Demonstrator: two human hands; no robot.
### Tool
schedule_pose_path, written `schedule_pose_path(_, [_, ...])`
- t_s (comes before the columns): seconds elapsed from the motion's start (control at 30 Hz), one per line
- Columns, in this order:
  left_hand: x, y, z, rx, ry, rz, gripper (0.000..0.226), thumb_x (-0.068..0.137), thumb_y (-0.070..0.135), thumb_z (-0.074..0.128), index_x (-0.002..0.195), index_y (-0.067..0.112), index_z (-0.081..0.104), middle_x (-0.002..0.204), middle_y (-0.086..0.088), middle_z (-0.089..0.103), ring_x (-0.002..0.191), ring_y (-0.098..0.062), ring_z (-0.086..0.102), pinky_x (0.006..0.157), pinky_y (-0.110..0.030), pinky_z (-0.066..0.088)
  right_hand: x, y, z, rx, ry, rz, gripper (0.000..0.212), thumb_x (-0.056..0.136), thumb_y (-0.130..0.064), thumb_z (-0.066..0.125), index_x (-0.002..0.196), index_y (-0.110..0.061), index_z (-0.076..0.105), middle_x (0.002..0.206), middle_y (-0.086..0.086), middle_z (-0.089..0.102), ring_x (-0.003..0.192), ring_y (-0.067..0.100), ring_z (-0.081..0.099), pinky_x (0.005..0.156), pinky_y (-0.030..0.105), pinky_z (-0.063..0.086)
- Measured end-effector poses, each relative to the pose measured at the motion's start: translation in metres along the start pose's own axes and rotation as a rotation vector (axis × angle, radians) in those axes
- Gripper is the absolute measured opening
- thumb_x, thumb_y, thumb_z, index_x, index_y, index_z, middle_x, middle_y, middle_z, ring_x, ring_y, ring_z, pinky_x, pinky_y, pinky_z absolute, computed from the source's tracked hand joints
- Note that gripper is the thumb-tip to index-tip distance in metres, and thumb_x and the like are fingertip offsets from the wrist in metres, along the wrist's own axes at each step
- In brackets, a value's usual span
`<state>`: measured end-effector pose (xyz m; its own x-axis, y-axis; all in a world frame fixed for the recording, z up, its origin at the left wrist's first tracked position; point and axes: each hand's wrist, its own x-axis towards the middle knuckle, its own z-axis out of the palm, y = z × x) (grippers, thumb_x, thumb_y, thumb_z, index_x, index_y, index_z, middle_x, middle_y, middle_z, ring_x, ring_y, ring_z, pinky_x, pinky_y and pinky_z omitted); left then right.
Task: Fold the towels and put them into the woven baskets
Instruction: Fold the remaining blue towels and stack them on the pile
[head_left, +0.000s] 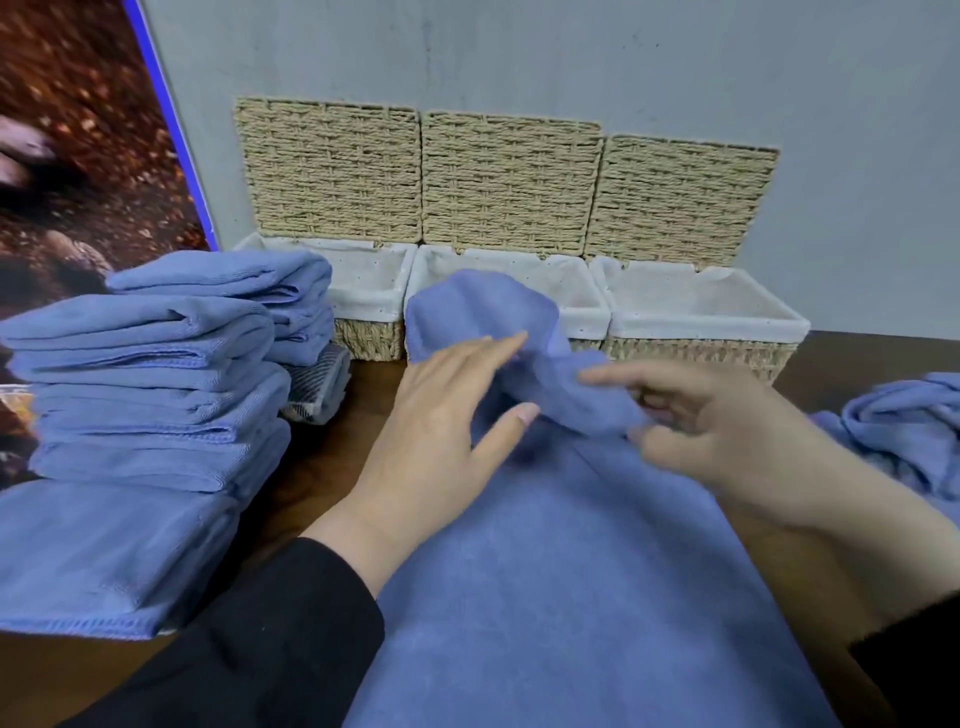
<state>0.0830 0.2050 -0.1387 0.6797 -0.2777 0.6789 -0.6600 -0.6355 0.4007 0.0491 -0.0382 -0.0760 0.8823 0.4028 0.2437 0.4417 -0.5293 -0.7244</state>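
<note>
A blue towel (561, 561) lies spread along the brown table in front of me, its far end bunched up and raised near the baskets. My left hand (441, 415) rests on the towel with fingers straight. My right hand (717, 421) pinches the bunched far part of the towel between thumb and curled fingers. Three woven baskets stand against the wall with lids up: left basket (363, 332), middle basket (587, 312), right basket (701, 353). Their white liners show nothing inside from here.
A tall stack of folded blue towels (150, 395) stands at the left, with a second stack (291, 306) and a grey checked cloth (322, 384) behind it. A crumpled blue towel (904, 431) lies at the right edge. A poster leans at the far left.
</note>
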Motion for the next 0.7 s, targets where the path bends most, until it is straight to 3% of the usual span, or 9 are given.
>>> schedule_pose_path(0.1, [-0.005,0.002,0.018,0.094,-0.308,0.093,0.046,0.092,0.052,0.059,0.130,0.027,0.062,0.153,0.007,0.046,0.149,-0.013,0.028,0.119,-0.041,0.019,-0.030,0.023,0.023,-0.154,-0.177,-0.013,0.037,0.081,-0.015,0.063,0.106,-0.042,0.070,0.085,-0.009,0.052,0.072,0.011,0.050,0.068,0.017,0.039])
schedule_pose_path(0.2, [-0.011,0.002,0.027,0.050,-0.453,0.107,0.018,0.092,0.043,0.063,0.091,0.025,0.067,0.138,0.011,0.060,0.145,-0.005,0.032,0.120,-0.046,0.016,-0.035,0.032,0.034,-0.131,-0.201,0.051,0.010,0.089,-0.032,0.075,0.095,-0.036,0.067,0.081,-0.011,0.050,0.070,0.008,0.047,0.066,0.018,0.037])
schedule_pose_path(0.23, [-0.011,0.002,0.026,0.019,-0.450,0.092,0.018,0.092,0.042,0.062,0.088,0.025,0.064,0.128,0.013,0.065,0.141,0.000,0.035,0.120,-0.042,0.015,-0.036,0.032,0.038,-0.135,-0.158,0.054,0.015,0.089,-0.037,0.076,0.094,-0.033,0.062,0.077,-0.013,0.049,0.067,0.007,0.044,0.063,0.018,0.035])
schedule_pose_path(0.37, [-0.007,0.005,0.019,0.003,-0.394,0.078,0.028,0.095,0.052,0.048,0.090,0.026,0.059,0.100,0.014,0.063,0.124,0.000,0.050,0.117,-0.033,0.018,-0.030,0.031,0.052,-0.069,0.003,0.174,0.036,0.088,-0.045,0.073,0.112,-0.048,0.046,0.080,-0.025,0.053,0.064,0.004,0.045,0.062,0.021,0.038])
schedule_pose_path(0.43, [-0.006,0.010,0.015,-0.021,-0.392,0.073,0.029,0.097,0.051,0.046,0.088,0.025,0.055,0.095,0.011,0.062,0.112,-0.008,0.058,0.115,-0.027,0.019,-0.027,0.028,0.053,-0.102,-0.009,0.177,0.029,0.090,-0.043,0.070,0.108,-0.054,0.051,0.076,-0.025,0.054,0.064,0.002,0.048,0.061,0.018,0.037])
schedule_pose_path(0.47, [-0.007,0.012,0.013,-0.040,-0.396,0.069,0.029,0.098,0.051,0.047,0.086,0.025,0.053,0.093,0.009,0.062,0.112,-0.008,0.059,0.114,-0.023,0.017,-0.027,0.025,0.052,-0.130,0.009,0.161,0.017,0.092,-0.039,0.069,0.093,-0.049,0.056,0.070,-0.020,0.052,0.061,0.004,0.045,0.059,0.020,0.035])
schedule_pose_path(0.53, [-0.007,0.013,0.010,-0.081,-0.415,0.052,0.028,0.096,0.052,0.052,0.087,0.026,0.049,0.092,0.008,0.064,0.110,-0.005,0.060,0.115,-0.020,0.013,-0.029,0.022,0.049,-0.140,0.055,0.138,0.025,0.092,-0.032,0.069,0.073,-0.031,0.052,0.062,-0.014,0.047,0.056,0.007,0.039,0.055,0.020,0.031])
schedule_pose_path(0.63, [-0.006,0.010,0.009,-0.095,-0.402,-0.006,0.032,0.085,0.063,0.060,0.099,0.037,0.046,0.092,0.019,0.061,0.091,-0.006,0.060,0.120,-0.022,0.011,-0.031,0.020,0.040,-0.074,0.147,0.107,0.030,0.089,-0.029,0.070,0.069,-0.026,0.049,0.060,-0.008,0.039,0.054,0.007,0.033,0.052,0.019,0.028])
schedule_pose_path(0.7, [-0.006,0.002,0.007,-0.053,-0.360,-0.033,0.037,0.083,0.068,0.056,0.111,0.046,0.045,0.097,0.022,0.062,0.100,-0.002,0.055,0.121,-0.028,0.017,-0.032,0.023,0.033,-0.030,0.272,0.106,0.029,0.088,-0.022,0.070,0.069,-0.020,0.049,0.059,-0.003,0.036,0.054,0.006,0.029,0.051,0.021,0.024])
